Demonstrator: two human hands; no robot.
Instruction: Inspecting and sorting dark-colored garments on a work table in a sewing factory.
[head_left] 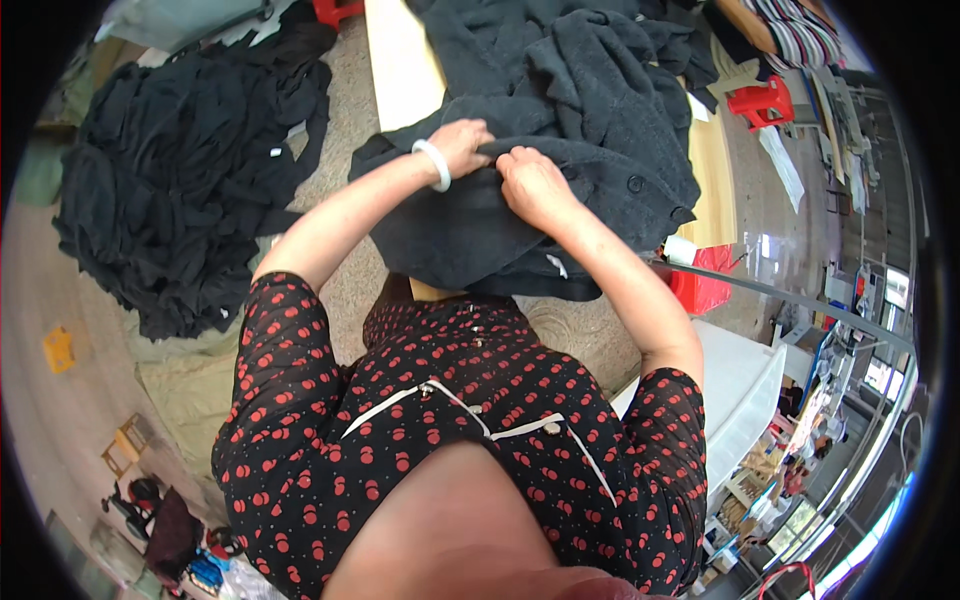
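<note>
A dark charcoal coat (450,225) of thick fabric is spread over a light wooden table, with its near edge hanging toward my lap. Along its right part shows a round dark button (635,184). My left hand (462,148), below a white bangle (436,164), has its fingers closed on a fold of the coat. Close beside it on the right, my right hand (535,185) pinches the same folded edge. The fingertips of both hands are partly hidden by the cloth. A small white tag (557,265) lies on the coat's lower part.
A large heap of black garments (180,190) lies to the left. The pale wooden tabletop (408,70) shows past the coat. Red stools (762,103) and a red container (702,280) stand at right, near a white surface (740,385). Someone in striped clothing (800,35) is at far right.
</note>
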